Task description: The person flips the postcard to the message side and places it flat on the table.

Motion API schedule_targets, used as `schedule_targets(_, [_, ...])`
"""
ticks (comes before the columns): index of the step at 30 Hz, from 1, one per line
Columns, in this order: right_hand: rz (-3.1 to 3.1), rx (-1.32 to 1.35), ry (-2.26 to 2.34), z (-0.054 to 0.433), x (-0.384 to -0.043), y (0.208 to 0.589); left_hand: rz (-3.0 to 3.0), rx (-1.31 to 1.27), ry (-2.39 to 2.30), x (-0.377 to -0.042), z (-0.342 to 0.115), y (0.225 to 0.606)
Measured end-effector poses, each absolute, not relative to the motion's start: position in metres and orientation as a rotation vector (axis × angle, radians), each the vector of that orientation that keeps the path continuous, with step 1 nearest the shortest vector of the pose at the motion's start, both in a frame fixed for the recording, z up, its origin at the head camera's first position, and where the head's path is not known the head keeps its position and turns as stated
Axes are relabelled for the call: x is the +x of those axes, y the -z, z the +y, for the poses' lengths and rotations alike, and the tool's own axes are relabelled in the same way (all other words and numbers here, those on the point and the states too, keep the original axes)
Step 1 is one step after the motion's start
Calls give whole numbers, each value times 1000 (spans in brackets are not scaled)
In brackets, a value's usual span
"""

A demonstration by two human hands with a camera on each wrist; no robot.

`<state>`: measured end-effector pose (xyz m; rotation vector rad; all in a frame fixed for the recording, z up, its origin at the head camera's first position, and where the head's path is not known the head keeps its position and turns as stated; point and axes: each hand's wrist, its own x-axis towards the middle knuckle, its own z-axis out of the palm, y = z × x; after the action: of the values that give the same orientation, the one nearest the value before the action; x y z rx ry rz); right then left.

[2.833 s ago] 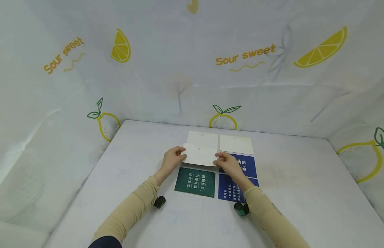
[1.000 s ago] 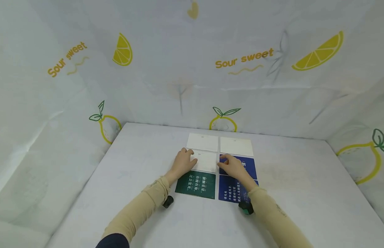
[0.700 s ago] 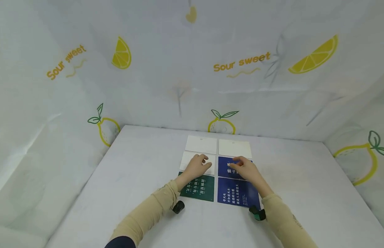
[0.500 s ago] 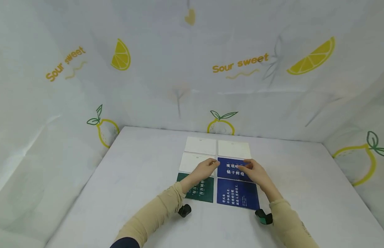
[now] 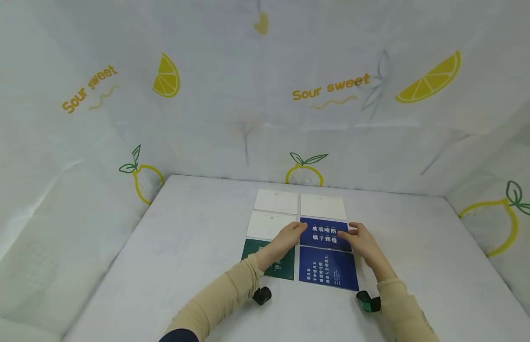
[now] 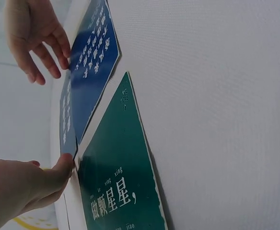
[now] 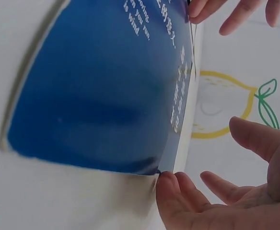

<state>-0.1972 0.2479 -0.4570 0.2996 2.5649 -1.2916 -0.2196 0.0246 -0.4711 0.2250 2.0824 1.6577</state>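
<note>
A blue card with white Chinese writing lies flat on the table, the middle one in the right-hand column. My left hand reaches over the green card and touches the blue card's left edge with its fingertips. At the opposite edge is my right hand, thumb over the card and apart from the fingers; in the right wrist view its fingertips meet the card's corner region. Neither hand shows a grip on it. Below lies a second blue card, untouched.
White cards fill the other places: one above the green card, and two at the back, left and right. Together they form two columns on the white table. A lemon-printed sheet hangs behind and at the sides.
Both hands earlier held a white card over the left column; it now lies flat above the green one. The hands have since moved right to the middle blue card's two sides.
</note>
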Motion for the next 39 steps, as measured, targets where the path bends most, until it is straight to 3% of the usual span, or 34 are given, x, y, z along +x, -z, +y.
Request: schedule_targets(39, [2522, 509, 1633, 247, -199, 466, 2189, -17, -1846, -222, 40, 474])
